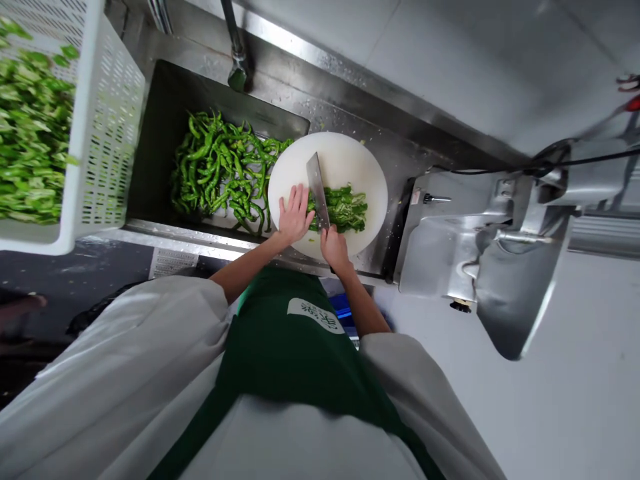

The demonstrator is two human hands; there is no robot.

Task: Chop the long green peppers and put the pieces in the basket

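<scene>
A round white cutting board lies beside the sink, overlapping its right edge. Cut green peppers are gathered on its right half. My right hand is closed round the handle of a cleaver, whose broad blade stands at the left part of the peppers and points away from me. To the left of the blade, my left hand rests on the board with its fingers stretched out; whether anything is under its palm is hidden. Many whole green peppers lie in the sink.
A white perforated basket of cut greens stands at the left over the sink's side. Behind the sink is a faucet. A metal slicing machine with a cable stands to the right of the board.
</scene>
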